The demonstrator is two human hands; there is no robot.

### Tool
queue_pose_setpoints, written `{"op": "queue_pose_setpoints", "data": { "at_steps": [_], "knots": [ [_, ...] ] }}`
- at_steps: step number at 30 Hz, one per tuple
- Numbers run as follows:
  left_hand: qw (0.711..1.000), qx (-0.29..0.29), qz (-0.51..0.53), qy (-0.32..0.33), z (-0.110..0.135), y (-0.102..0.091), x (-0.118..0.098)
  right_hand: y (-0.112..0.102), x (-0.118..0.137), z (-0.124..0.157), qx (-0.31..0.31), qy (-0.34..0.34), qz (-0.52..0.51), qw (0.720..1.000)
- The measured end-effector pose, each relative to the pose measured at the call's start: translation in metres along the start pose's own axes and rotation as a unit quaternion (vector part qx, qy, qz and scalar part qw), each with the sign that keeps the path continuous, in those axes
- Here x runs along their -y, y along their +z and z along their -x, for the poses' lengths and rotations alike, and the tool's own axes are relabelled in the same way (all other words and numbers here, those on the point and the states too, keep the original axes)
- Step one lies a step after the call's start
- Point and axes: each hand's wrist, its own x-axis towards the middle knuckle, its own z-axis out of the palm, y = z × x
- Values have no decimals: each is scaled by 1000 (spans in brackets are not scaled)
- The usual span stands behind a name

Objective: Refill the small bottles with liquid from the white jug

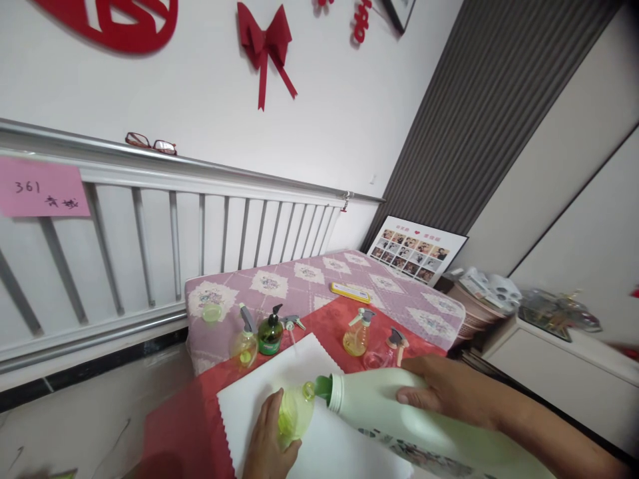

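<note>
My right hand (452, 392) grips a large white jug (384, 412) tipped on its side, its green spout (322, 388) at the open mouth of a small yellow-green bottle (294, 412). My left hand (267, 442) is wrapped round that small bottle, steadying it on a white cloth (279, 372). Behind the cloth stand a yellow spray bottle (244, 342), a dark green pump bottle (270, 332), a loose sprayer head (292, 324), another yellow spray bottle (357, 336) and a clear bottle with a brown sprayer (387, 352).
The table carries a red cloth (190, 412) over a pink patterned cover (309, 276). A yellow flat case (350, 292) lies farther back. A white radiator (150, 246) runs along the left wall. A photo board (412, 251) and a cluttered low cabinet (539, 332) stand to the right.
</note>
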Motion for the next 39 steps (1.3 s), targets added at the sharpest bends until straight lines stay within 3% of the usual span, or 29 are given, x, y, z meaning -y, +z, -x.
{"op": "queue_pose_setpoints", "data": {
  "at_steps": [10,17,39],
  "knots": [
    [999,-32,-2,4,5,-2,-16,-6,12,-1,9,6,41,999],
    [1000,-1,-22,-4,4,-5,-17,-17,27,-2,66,28,102,992],
    [1000,10,-19,-2,5,-9,-21,-22,37,-3,82,46,120,988]
  ]
}}
